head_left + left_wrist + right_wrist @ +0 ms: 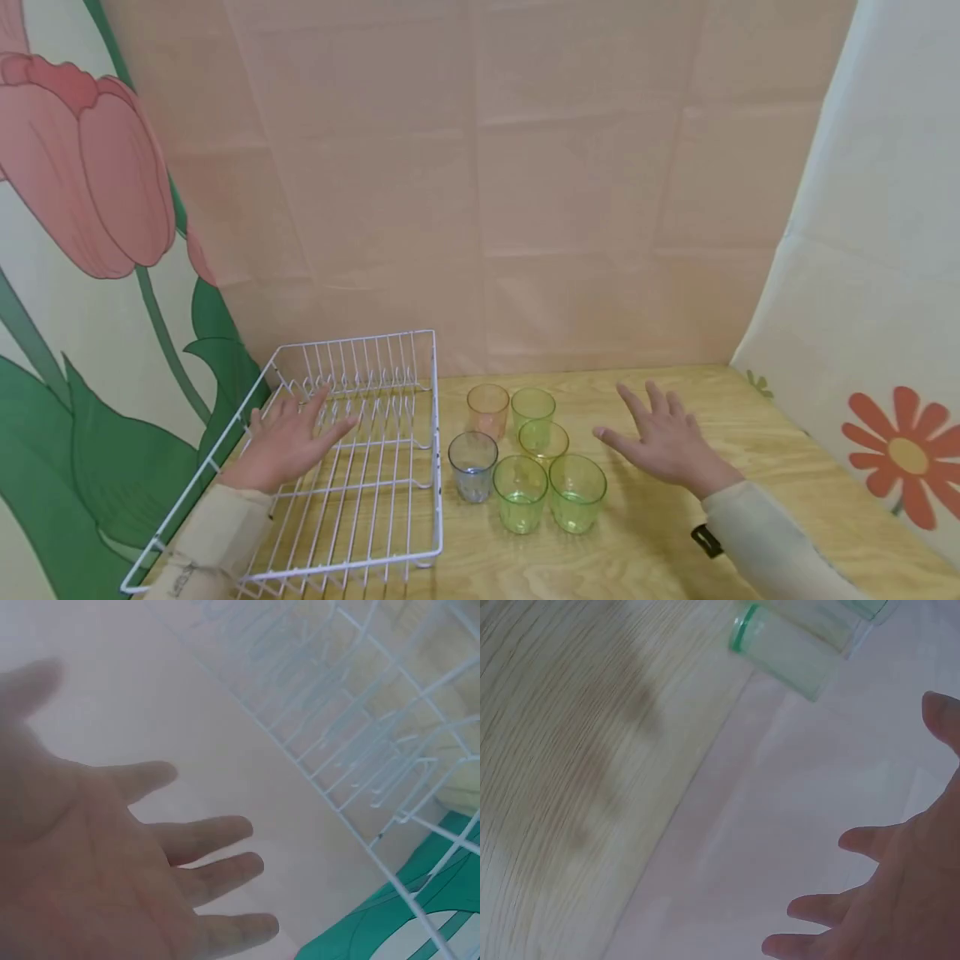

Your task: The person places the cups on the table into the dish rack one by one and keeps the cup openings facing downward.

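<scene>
Fingers spread, my left hand hovers over the white wire dish rack and holds nothing. My right hand is likewise spread out and bare, in the air to the right of a cluster of glasses. In that cluster, an orange glass and a green glass stand at the back. A yellowish glass is in the middle. At the front are a clear bluish glass, a green glass and another green glass. All stand upright, rims up.
The rack covers the left part of the wood-grain table, close to a tulip-patterned wall sheet. A plain pinkish sheet hangs behind the table. On the right hangs a pale sheet with a red flower.
</scene>
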The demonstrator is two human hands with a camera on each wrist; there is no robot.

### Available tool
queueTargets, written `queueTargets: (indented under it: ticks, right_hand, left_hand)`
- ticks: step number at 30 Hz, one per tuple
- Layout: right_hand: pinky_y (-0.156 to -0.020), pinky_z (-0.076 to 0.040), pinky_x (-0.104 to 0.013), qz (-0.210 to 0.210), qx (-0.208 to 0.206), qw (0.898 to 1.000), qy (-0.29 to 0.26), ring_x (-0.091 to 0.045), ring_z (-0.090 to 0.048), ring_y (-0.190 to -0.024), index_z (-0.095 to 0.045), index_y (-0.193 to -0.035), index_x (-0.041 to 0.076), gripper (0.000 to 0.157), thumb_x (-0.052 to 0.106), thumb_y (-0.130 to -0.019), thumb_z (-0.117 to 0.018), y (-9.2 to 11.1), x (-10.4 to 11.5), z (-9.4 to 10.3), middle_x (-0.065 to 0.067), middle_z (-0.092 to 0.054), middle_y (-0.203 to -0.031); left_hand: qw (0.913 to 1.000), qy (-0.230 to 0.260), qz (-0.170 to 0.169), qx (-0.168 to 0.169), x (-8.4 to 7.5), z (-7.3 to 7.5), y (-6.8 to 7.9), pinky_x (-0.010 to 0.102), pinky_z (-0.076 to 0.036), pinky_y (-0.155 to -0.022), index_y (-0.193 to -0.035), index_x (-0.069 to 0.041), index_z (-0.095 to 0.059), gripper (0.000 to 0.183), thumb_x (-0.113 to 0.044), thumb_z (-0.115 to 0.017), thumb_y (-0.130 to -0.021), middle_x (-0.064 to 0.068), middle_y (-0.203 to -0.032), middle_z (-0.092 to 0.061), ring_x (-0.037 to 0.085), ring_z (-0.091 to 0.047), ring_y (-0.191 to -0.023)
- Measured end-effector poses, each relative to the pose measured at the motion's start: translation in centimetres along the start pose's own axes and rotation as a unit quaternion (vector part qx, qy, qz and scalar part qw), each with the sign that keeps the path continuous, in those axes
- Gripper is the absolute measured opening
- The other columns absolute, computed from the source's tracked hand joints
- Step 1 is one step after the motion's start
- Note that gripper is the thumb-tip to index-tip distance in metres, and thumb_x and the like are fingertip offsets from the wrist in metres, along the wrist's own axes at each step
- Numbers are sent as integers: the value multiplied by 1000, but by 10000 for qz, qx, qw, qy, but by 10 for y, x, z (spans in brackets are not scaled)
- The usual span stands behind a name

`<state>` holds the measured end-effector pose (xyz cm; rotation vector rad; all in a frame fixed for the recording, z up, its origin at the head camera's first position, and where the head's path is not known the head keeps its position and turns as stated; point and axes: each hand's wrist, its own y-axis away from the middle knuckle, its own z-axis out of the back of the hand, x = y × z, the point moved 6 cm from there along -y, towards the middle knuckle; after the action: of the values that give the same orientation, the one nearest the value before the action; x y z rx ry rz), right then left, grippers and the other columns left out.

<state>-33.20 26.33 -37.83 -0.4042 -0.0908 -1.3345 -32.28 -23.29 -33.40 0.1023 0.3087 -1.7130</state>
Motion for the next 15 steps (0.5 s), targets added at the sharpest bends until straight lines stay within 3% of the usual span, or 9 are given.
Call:
queueTargets:
  ticks: [4,6,8,11,15]
  right_hand:
    - [-95,-33,-78,244,184,9994,-165,-64,-33,-131,-39,-150,1,85,63,-94,-55,0,9,-4,-39,-34,-148]
    - [-88,-47,-68,291,416,9979,-403,-53,-54,-116,-51,-139,-1,75,59,-94,-59,0,15,-6,-33,-54,-133]
    - [-77,-55,-54,291,664,9948,-712,-36,-67,-97,-61,-128,0,63,53,-94,-62,0,21,-8,-22,-68,-112]
    - [-64,-54,-39,245,990,9881,-1151,-16,-64,-75,-68,-115,3,47,44,-94,-67,-1,32,-12,-6,-70,-89]
    - [-56,-48,-32,446,1129,9823,-1427,-13,-57,-63,-72,-105,5,29,31,-93,-69,-2,43,-15,-1,-66,-75]
  left_hand:
    - [9989,-315,-265,-229,-8,6,2,79,-13,-105,-153,-3,-37,79,-61,-46,-99,37,-145,-41,59,-34,-135]
    - [9972,-333,-529,-400,-15,12,4,75,-23,-105,-146,1,-44,69,-49,-54,-100,33,-138,-51,55,-45,-128]
    - [9948,-241,-787,-595,-24,20,7,69,-34,-103,-139,5,-51,58,-36,-61,-99,30,-131,-58,50,-53,-121]
    - [9923,145,-972,-759,-36,32,11,60,-46,-95,-133,7,-55,51,-27,-64,-97,27,-122,-64,46,-61,-112]
    - [9922,417,-894,-761,-50,43,17,53,-54,-83,-131,3,-57,48,-30,-61,-97,20,-110,-71,36,-69,-96]
